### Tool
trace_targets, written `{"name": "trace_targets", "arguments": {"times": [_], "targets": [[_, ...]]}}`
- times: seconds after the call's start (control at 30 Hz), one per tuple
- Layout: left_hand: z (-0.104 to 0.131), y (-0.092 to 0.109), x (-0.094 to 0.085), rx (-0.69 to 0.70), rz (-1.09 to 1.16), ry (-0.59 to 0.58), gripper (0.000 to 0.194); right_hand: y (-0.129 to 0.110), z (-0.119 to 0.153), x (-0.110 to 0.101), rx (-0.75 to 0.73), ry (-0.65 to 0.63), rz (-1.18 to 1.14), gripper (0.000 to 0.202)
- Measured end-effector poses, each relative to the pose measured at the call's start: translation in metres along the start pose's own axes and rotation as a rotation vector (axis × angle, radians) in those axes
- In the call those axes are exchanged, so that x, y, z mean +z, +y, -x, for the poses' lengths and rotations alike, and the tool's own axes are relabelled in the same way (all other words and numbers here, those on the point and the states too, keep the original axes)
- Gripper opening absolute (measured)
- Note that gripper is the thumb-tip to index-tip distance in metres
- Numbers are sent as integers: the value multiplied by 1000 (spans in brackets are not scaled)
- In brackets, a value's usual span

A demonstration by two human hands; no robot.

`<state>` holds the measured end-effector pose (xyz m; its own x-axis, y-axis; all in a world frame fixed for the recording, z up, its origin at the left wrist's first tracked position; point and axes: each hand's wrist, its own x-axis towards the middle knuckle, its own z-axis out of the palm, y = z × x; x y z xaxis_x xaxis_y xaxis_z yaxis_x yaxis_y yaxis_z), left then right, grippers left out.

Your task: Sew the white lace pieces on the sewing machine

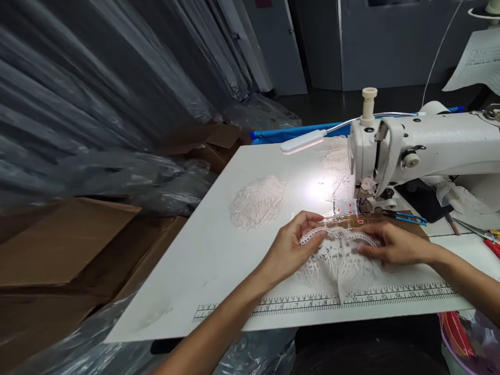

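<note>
A piece of white lace (339, 260) lies at the table's front, just before the sewing machine's needle area, its lower part hanging toward the printed ruler. My left hand (297, 242) pinches the lace's dotted upper edge at its left end, between thumb and fingers. At the right end, my right hand (385, 242) has its thumb and fingers closed on the same lace. The white sewing machine (441, 146) stands behind my right hand. Another lace piece (260, 202) lies flat on the table to the left, and more lace (338, 161) lies behind, beside the machine head.
A lit lamp (302, 141) reaches over the white table (183, 271). Blue snips (410, 217), a dark phone-like object (425, 200) and scissors (474, 227) lie to the right. Cardboard boxes (66, 239) and plastic wrap stand left of the table. A purple bin (449, 338) is below right.
</note>
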<state>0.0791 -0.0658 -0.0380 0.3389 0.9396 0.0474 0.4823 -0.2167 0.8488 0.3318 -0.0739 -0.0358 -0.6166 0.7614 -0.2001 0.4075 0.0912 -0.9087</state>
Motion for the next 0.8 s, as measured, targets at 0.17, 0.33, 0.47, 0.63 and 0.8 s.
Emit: {"name": "trace_targets", "arguments": {"times": [0.17, 0.33, 0.47, 0.63, 0.8], "targets": [[-22, -21, -6, 225, -507, 45, 24, 6, -7, -16, 118, 347, 418, 34], [-51, -9, 2, 576, -506, -123, 24, 15, -3, -18, 132, 521, 539, 26], [-76, -4, 13, 638, -367, -350, 22, 22, -3, -17, 76, 559, 529, 26], [-92, -14, 22, 514, -258, -428, 16, 25, -1, -15, 57, 511, 564, 31], [-83, -6, 24, 575, -278, -368, 21, 19, -2, -8, -29, 473, 531, 33]]}}
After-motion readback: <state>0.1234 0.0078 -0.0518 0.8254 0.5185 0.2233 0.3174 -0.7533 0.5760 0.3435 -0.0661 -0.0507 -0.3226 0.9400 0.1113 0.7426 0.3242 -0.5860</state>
